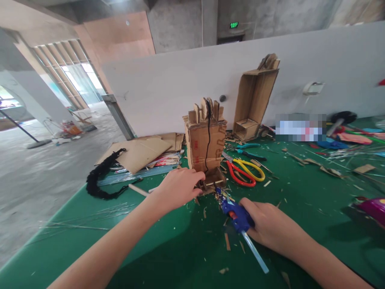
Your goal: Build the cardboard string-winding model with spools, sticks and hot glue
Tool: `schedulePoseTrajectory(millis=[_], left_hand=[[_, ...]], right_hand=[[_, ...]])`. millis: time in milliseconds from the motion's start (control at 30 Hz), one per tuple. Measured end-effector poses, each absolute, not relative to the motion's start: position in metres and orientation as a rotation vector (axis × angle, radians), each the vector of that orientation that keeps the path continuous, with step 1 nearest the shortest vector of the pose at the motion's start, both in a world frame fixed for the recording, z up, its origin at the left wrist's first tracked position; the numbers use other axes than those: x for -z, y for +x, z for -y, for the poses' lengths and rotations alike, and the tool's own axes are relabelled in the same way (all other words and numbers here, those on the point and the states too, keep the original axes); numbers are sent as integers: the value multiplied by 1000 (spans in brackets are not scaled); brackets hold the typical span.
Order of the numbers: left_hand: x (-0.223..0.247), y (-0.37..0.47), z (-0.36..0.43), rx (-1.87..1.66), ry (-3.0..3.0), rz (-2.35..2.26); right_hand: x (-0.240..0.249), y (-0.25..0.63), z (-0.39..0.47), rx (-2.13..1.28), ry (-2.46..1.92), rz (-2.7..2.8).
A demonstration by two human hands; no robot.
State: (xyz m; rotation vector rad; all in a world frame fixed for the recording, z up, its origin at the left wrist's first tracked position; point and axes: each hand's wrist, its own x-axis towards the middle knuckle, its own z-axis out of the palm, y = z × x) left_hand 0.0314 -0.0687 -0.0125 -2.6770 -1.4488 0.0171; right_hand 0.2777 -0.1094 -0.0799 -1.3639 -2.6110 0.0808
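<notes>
a: the left hand (pixel 177 186) is pressed against the bottom front of the upright brown cardboard model with finger-like slats on top (pixel 206 138), fingers curled round its lower corner, gripping it. it stands on the green table mat (pixel 168 245), just beyond both hands.

b: and the right hand (pixel 270 226)?

a: clenched round the blue hot glue gun (pixel 236 212), with the clear glue stick (pixel 255 253) poking out the back toward the wearer. the nozzle points at the small cardboard tray at the model's foot (pixel 212 182), close to it; i can't tell if it touches.

b: so how would you do this bit well?

a: i'd judge the steadying grip matters most: the model is tall and narrow, so hold it low and firm, as now, and keep those fingertips clear of the nozzle's line. lay a thin bead right along the joint, not a blob.

b: anything in the way?

a: cardboard scraps (pixel 227 241) litter the mat round the base; any under the tray would spoil the seat. the black cord running down the model's front (pixel 207 140) hangs near the joint too, so glue could catch it.

b: and the rest?

a: red and yellow handled scissors (pixel 245 172) lie just right of the model, a second open cardboard box (pixel 255 100) leans on the white wall behind, flat cardboard sheets (pixel 138 152) to the left.
</notes>
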Motion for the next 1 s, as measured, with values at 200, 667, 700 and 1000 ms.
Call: schedulePoseTrajectory(millis=[200,667,700,1000], left_hand=[[9,34,70,-43,-2677,1446],[15,31,67,-29,-2709,1471],[15,31,67,-29,-2711,1470],[18,30,67,-35,-2700,1460]], right_hand=[[78,276,110,-72,-1381,2643],[76,274,110,-33,-1372,2691],[76,273,110,-25,-1364,2700],[74,267,110,123,-1288,2736]])
